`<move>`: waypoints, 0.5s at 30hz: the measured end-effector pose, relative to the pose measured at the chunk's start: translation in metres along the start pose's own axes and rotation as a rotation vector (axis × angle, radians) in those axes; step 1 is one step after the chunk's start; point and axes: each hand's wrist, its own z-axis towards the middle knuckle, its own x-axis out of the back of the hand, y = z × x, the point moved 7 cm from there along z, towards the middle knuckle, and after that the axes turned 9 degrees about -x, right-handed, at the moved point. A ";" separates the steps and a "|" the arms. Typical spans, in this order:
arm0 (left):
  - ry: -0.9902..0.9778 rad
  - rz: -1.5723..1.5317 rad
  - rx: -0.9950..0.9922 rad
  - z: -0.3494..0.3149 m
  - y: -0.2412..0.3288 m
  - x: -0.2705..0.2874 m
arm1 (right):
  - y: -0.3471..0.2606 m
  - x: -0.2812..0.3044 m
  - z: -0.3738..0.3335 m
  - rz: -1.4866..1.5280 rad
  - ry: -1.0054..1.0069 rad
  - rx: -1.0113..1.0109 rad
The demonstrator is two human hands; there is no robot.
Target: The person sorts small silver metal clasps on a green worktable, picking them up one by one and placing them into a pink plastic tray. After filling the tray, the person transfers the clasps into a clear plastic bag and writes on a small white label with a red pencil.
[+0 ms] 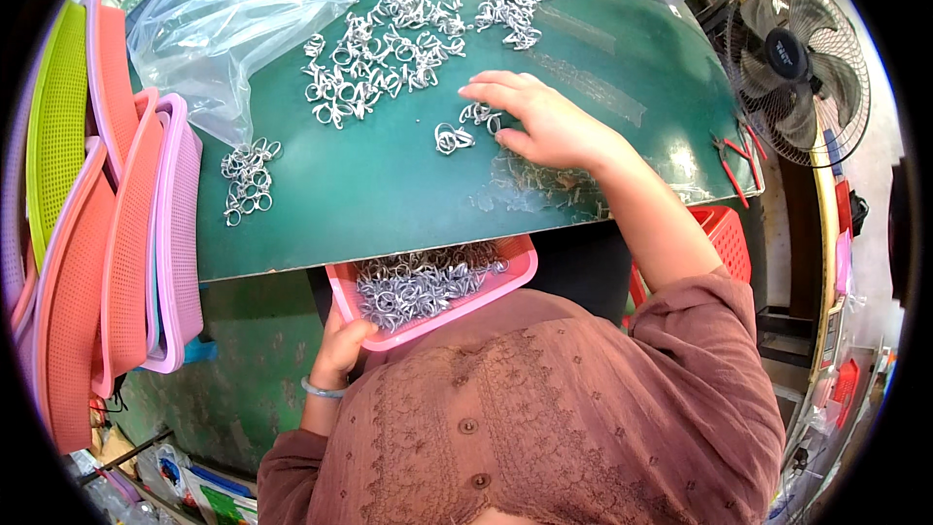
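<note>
My left hand [340, 342] grips the near left corner of a pink plastic basket [528, 267] held at my lap against the table edge. Inside it lies a heap of small silver ring-shaped metal clips [418, 297]. My right hand [549, 122] hovers palm down over the green table [340, 190], fingers stretched and thumb apart. Beneath its fingertips is a small cluster of clips [479, 117], partly hidden, and a few more clips [453, 139] lie just left of it. Whether the fingers touch the clips I cannot tell.
Larger piles of clips [379, 63] spread across the table, with a small pile [250, 180] at left by a clear plastic bag [224, 49]. Stacked baskets [126, 233] stand at the left. Red-handled pliers [734, 170] lie at the right edge, near a fan [792, 58].
</note>
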 end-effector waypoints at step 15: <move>0.001 -0.049 0.018 0.001 -0.004 0.001 | -0.002 -0.005 0.011 -0.066 -0.125 0.112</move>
